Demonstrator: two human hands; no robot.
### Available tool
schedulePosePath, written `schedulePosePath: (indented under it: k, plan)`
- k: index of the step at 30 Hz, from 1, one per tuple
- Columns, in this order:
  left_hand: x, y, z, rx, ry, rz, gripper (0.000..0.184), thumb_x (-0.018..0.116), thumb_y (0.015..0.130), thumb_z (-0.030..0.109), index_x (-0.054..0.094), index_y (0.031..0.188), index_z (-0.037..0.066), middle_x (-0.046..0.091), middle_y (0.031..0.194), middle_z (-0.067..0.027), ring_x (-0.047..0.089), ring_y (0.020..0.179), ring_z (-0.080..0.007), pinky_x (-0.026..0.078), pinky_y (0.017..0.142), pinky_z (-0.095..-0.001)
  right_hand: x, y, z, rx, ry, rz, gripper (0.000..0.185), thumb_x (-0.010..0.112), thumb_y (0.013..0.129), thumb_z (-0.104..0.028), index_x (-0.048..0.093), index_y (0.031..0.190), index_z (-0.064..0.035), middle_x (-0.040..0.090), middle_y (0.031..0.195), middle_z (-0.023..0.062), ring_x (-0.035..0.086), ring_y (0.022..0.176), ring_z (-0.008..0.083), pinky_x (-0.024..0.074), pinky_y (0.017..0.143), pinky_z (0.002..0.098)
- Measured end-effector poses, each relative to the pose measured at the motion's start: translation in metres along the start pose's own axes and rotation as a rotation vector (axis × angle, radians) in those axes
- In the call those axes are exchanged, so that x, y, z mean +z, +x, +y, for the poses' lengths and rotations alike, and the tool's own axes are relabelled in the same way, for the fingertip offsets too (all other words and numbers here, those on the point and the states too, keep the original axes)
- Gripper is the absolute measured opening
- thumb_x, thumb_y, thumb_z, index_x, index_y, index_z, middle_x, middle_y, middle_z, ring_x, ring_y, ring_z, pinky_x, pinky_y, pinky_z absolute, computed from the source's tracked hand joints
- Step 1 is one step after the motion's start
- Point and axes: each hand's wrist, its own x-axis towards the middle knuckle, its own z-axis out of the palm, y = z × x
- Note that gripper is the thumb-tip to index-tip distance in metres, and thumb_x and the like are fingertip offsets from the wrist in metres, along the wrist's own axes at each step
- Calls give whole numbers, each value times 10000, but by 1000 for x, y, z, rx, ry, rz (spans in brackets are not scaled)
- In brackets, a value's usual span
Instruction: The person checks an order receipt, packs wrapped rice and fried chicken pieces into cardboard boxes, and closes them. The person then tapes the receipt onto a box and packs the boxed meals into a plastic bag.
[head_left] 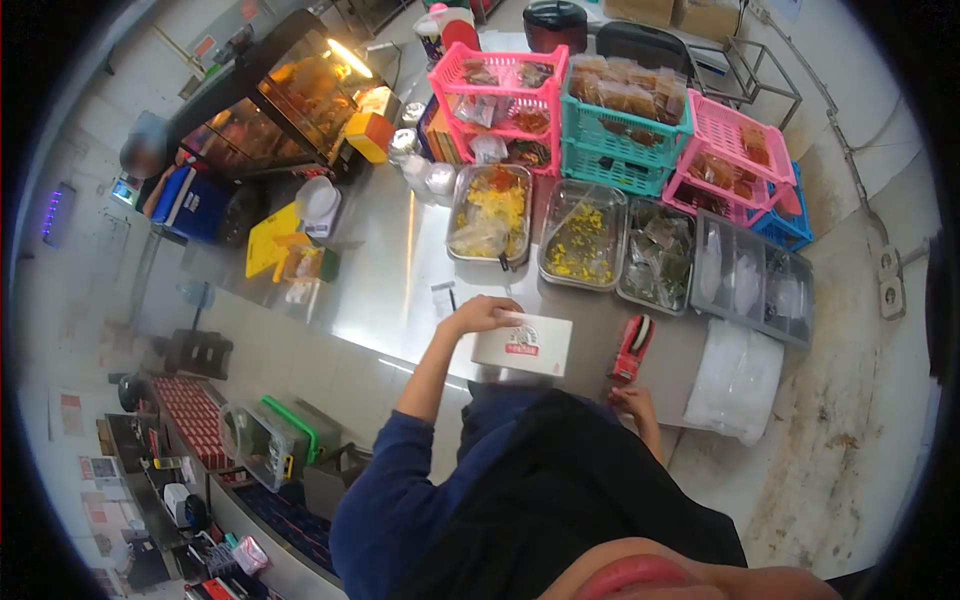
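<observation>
My left hand [488, 314] grips the upper left edge of a white box [535, 345] with a red and black print on it, at the near edge of the steel table. Close to the lower end of a red tape dispenser [632, 347] is my right hand [634, 402], its fingers curled together. Whatever those fingers hold, if anything, is too small to make out. A small slip of paper [441, 297] with a dark pen-like item lies beyond my left hand.
Steel trays [489, 212] of yellow food and packets line the table. Behind them stand pink baskets [497, 95] and teal baskets [625, 130]. A divided grey tray [750, 278] and a clear plastic roll [735, 380] are at right. A lit display case [300, 95] stands far left.
</observation>
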Motion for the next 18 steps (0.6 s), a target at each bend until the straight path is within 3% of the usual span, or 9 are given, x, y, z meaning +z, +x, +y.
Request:
schedulePosePath:
  k: [1, 3, 5, 7, 9, 11, 13, 14, 18]
  plan:
    - [-1, 1, -8, -82, -120, 39, 405, 579, 898, 445, 666, 1124, 121, 689, 1057, -130, 662, 977, -248, 503, 870, -344, 3, -7, -12, 124, 148, -62, 310, 706, 844, -296, 717, 929, 2, 703, 829, 67, 656, 705, 166, 557, 611, 308]
    - [0, 10, -56, -59, -505, 396, 453, 506, 948, 426, 655, 1101, 27, 695, 1009, -152, 665, 968, -247, 511, 843, -340, 0, -17, -10, 97, 156, 25, 314, 703, 846, -314, 724, 916, -9, 705, 862, 63, 659, 710, 164, 554, 617, 301]
    - [-4, 7, -101, -325, -631, 766, 463, 430, 985, 369, 662, 1051, -27, 688, 1031, -152, 656, 999, -243, 492, 884, -363, -9, -28, -8, 86, 209, 28, 324, 662, 870, -330, 719, 960, -24, 700, 869, 99, 666, 771, 184, 557, 649, 324]
    - [-1, 7, -181, -724, 107, 677, 508, 447, 963, 408, 572, 1203, -22, 581, 1241, -201, 552, 1176, -320, 433, 980, -443, -7, -44, -11, 75, 316, 87, 298, 589, 924, -317, 675, 1031, -53, 639, 884, 42, 615, 788, 178, 532, 675, 373]
    - [10, 19, -207, -1198, -24, 733, 690, 536, 896, 474, 378, 1382, 11, 366, 1426, -260, 334, 1337, -419, 348, 1045, -546, -10, -39, 5, 107, 445, 161, 322, 602, 913, -319, 654, 1051, -33, 574, 824, 33, 594, 742, 176, 542, 647, 351]
    - [7, 17, -174, -1195, -133, 767, 928, 661, 797, 511, 214, 1454, 31, 255, 1476, -269, 180, 1377, -485, 318, 1049, -600, -4, -39, 6, 87, 488, 222, 334, 587, 918, -359, 645, 1047, -56, 504, 888, 25, 550, 771, 180, 524, 642, 377]
    - [-2, 20, -150, -1167, -131, 776, 944, 726, 761, 459, 242, 1447, 29, 299, 1460, -249, 197, 1383, -447, 316, 1059, -586, 2, -38, 0, 117, 476, 260, 335, 578, 923, -383, 640, 1068, -87, 484, 1000, 45, 534, 892, 202, 505, 708, 396]
    - [3, 31, -176, -1087, -79, 703, 1029, 762, 720, 472, 202, 1460, 29, 254, 1465, -266, 186, 1370, -473, 325, 1013, -654, 7, -35, -13, 118, 445, 227, 335, 578, 923, -383, 640, 1068, -87, 484, 1000, 45, 534, 892, 202, 505, 708, 396]
    - [27, 61, -200, -963, -34, 942, 740, 761, 714, 230, 390, 1318, 18, 555, 1193, -224, 553, 1060, -411, 487, 869, -510, 39, -61, -48, 76, 448, 267, 390, 584, 917, -420, 606, 1163, -119, 480, 1080, 55, 507, 1011, 230, 457, 828, 428]
